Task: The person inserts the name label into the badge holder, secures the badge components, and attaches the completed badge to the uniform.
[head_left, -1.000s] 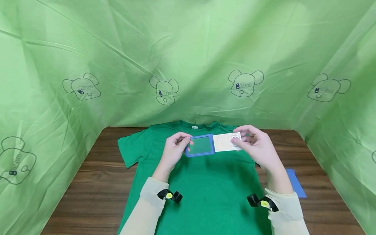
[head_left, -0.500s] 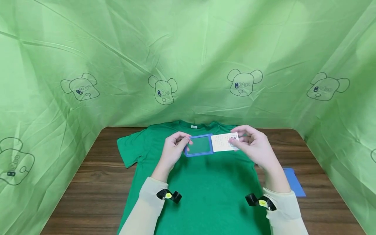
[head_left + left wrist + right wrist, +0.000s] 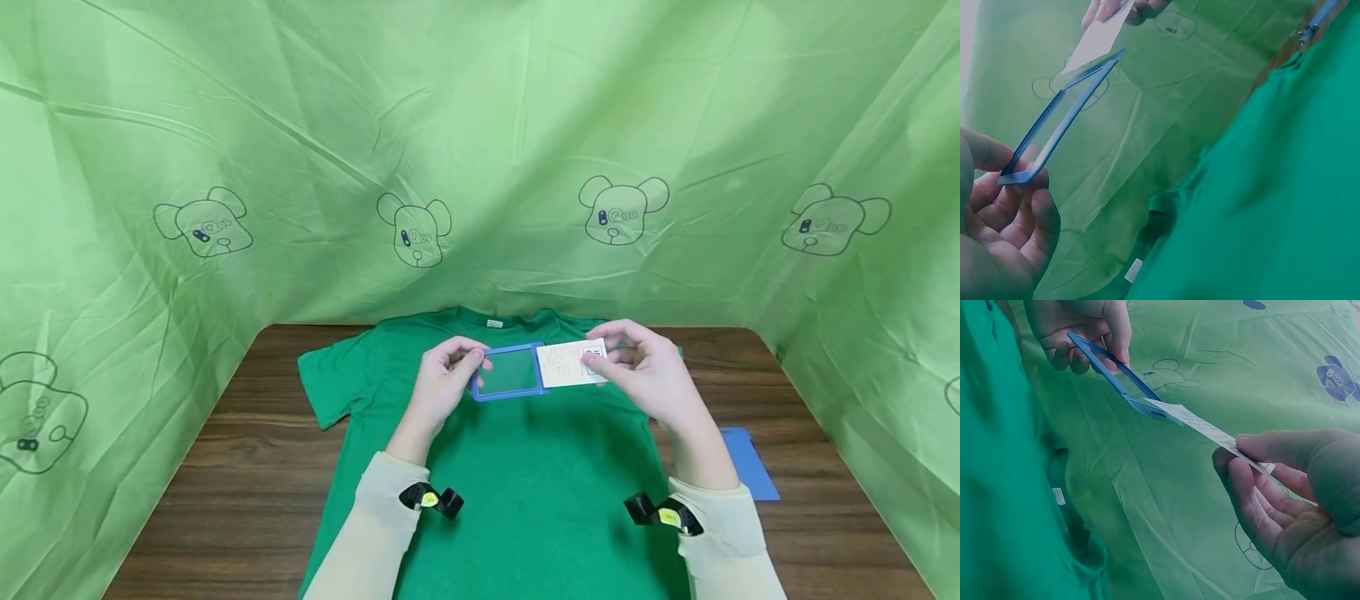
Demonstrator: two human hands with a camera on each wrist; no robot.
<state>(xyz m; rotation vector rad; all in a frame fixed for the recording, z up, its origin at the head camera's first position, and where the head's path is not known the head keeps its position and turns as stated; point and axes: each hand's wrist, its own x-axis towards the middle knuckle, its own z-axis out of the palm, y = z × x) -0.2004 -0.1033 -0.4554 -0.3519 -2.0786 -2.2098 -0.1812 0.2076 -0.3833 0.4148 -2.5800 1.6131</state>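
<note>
My left hand (image 3: 444, 379) pinches one end of a blue-framed clear badge holder (image 3: 542, 371), thumb on top and fingers below. My right hand (image 3: 647, 371) pinches the far end of a white printed card (image 3: 562, 363) between thumb and fingers. The card's near edge lies right at the holder's open end. In the right wrist view, the card (image 3: 1200, 428) tilts down toward my thumb, its other edge overlapping the frame's end (image 3: 1157, 412). Both are held up over a green T-shirt (image 3: 540, 483) spread on the table.
A flat blue piece (image 3: 750, 467) lies on the wooden table (image 3: 247, 467) right of the shirt, partly behind my right forearm. Green fabric (image 3: 480, 150) with bear-face drawings encloses the back and sides.
Hands, badge holder and card stay almost in place. The card and my right hand have shifted slightly left, closer to the holder, as the whole view drifts a little.
</note>
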